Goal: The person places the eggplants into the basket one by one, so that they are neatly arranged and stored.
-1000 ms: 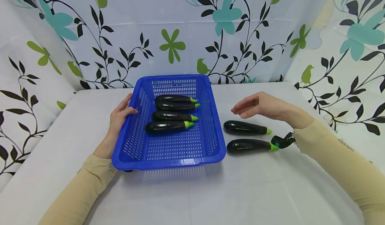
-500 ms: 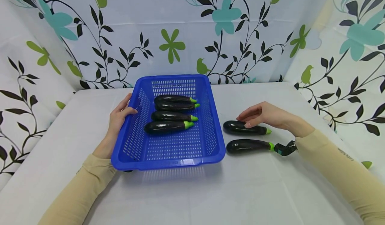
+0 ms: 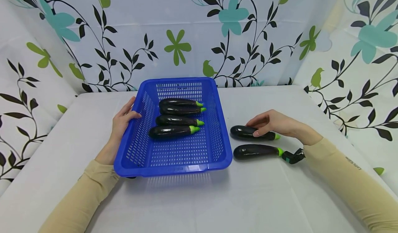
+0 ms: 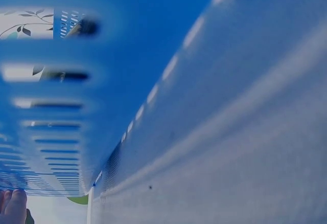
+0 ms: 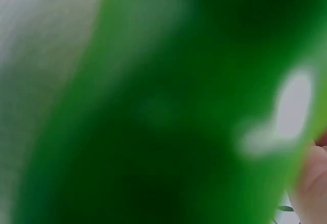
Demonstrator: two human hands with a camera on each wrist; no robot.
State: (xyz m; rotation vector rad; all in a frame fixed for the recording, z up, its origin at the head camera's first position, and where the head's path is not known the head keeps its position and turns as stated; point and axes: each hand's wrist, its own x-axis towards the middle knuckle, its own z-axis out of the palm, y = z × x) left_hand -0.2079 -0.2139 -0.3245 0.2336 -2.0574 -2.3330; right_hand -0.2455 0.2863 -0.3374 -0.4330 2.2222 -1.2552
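A blue plastic basket (image 3: pixel 180 169) stands on the table with several dark eggplants (image 3: pixel 171 131) lying side by side in it, green stem ends to the right. My left hand (image 3: pixel 121 124) grips its left rim, thumb over the edge; in the left wrist view the fingertips (image 4: pixel 15 206) show beside the slotted wall. Right of the basket lie two more eggplants. Over the farther eggplant (image 3: pixel 240 132) is my right hand (image 3: pixel 273 123), holding its middle between thumb and fingers. The nearer eggplant (image 3: pixel 256 151) lies untouched. A blurred green stem end (image 5: pixel 153 121) fills most of the right wrist view.
White cloth covers the table (image 3: pixel 248 198). A patterned curtain (image 3: pixel 186 25) hangs behind and along both sides. The black wrist camera (image 3: pixel 293 156) on my right arm sits just beyond the nearer eggplant's stem.
My right hand has come down from above the table onto the farther eggplant and taken hold of it. My left hand and the basket have stayed put.
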